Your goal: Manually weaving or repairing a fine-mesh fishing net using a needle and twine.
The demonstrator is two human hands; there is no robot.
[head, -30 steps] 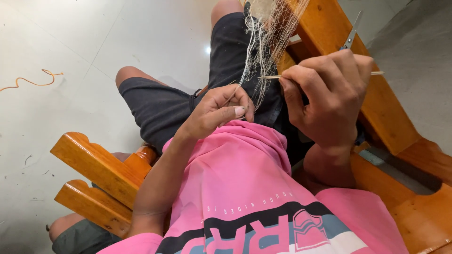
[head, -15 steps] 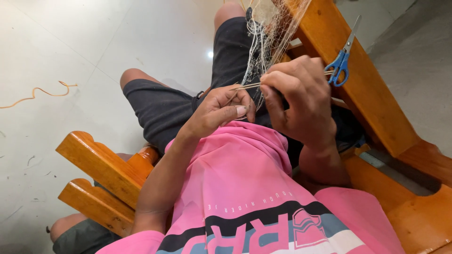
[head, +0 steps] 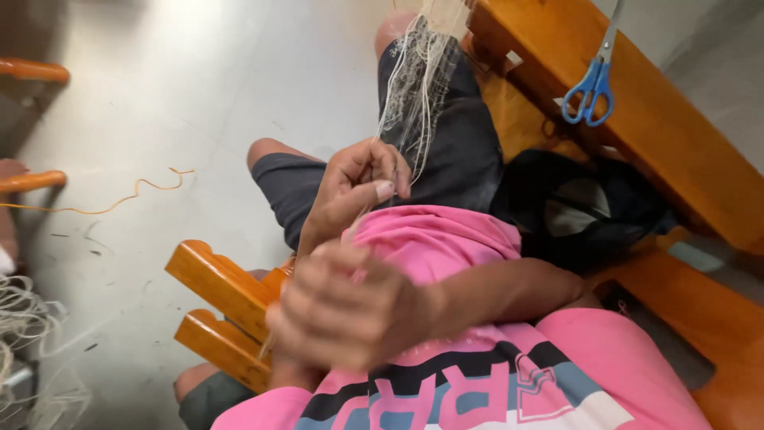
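Head view: a seated person in a pink shirt [head: 446,247] and dark shorts [head: 454,151], looking down at their own lap.
Left hand: the left hand [head: 358,187] sits above the thigh, thumb and fingers pinched on pale strands at the lower edge of the net [head: 418,80].
Right hand: the right hand [head: 342,314] is pulled across the body near the chair arm [head: 223,287]; it is blurred, fingers curled as if gripping, but whether it holds a thread or tool I cannot tell.
Net: fine pale mesh hanging from the top of the frame down over the shorts, its loose ends reaching the left hand.
Scissors: blue-handled scissors [head: 589,84] lie untouched on the wooden bench [head: 668,135], well apart from both hands.
Floor: an orange cord [head: 119,199] lies on the grey floor; more pale netting [head: 32,334] is bunched at the left edge.
Progress: judging by the pinch and the drawn-back hand, a knot or stitch seems mid-pull; ragged strands remain, so the net looks unfinished.
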